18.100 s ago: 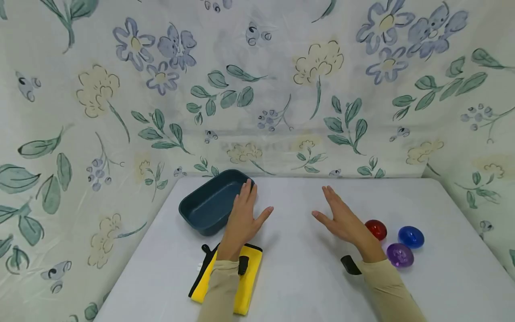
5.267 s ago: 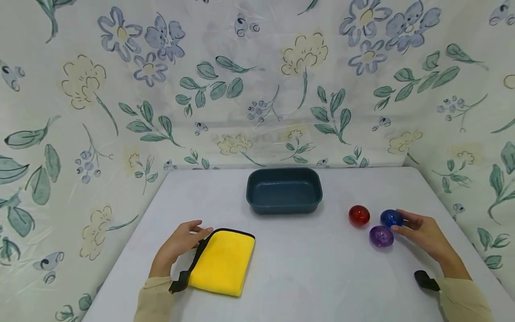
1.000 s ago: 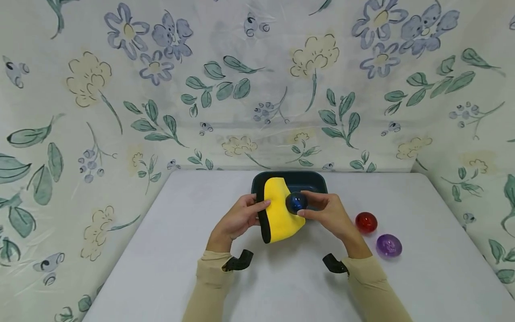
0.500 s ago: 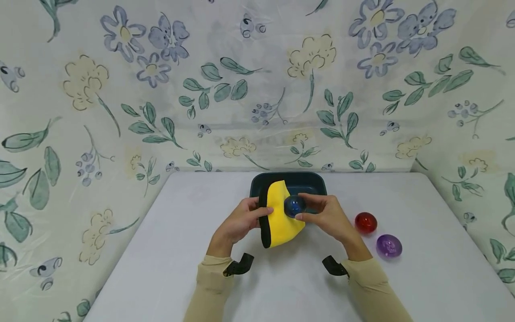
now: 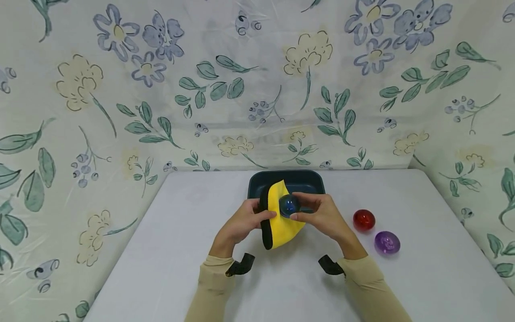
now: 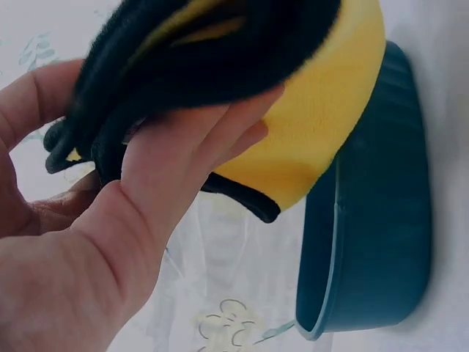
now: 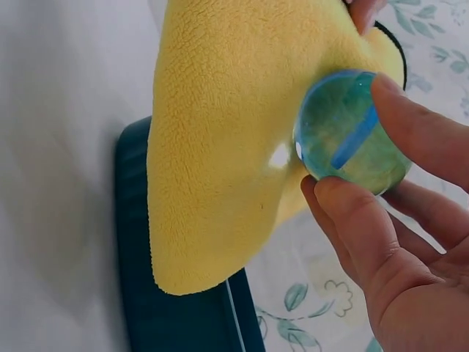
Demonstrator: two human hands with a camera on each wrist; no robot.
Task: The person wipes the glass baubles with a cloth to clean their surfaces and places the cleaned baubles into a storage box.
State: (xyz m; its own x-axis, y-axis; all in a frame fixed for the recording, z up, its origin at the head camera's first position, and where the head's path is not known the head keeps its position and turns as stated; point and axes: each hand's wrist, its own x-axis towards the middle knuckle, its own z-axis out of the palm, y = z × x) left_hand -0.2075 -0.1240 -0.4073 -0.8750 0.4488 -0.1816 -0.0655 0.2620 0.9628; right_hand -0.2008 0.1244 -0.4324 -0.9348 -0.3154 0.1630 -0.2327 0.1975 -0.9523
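My left hand [image 5: 245, 219] grips a yellow cloth with black trim [image 5: 279, 219], bunched between thumb and fingers [image 6: 176, 169]. My right hand [image 5: 318, 214] pinches a translucent blue ball [image 5: 288, 205] and holds it against the cloth [image 7: 220, 169]; the ball [image 7: 352, 132] sits between thumb and fingers. Both hands hover above the table, just in front of a dark teal tray [image 5: 306, 179]. The tray [image 6: 374, 242] lies behind the cloth, and it looks empty where it shows.
A red ball [image 5: 364, 219] and a purple ball [image 5: 387, 242] lie on the white table [image 5: 161, 250] to the right of my right hand. Floral sheeting [image 5: 257, 80] walls the table at the back and both sides.
Over the last second the blue ball has shifted slightly left across the cloth. Earlier the cloth lay flat on the table and the blue ball sat with the other two.
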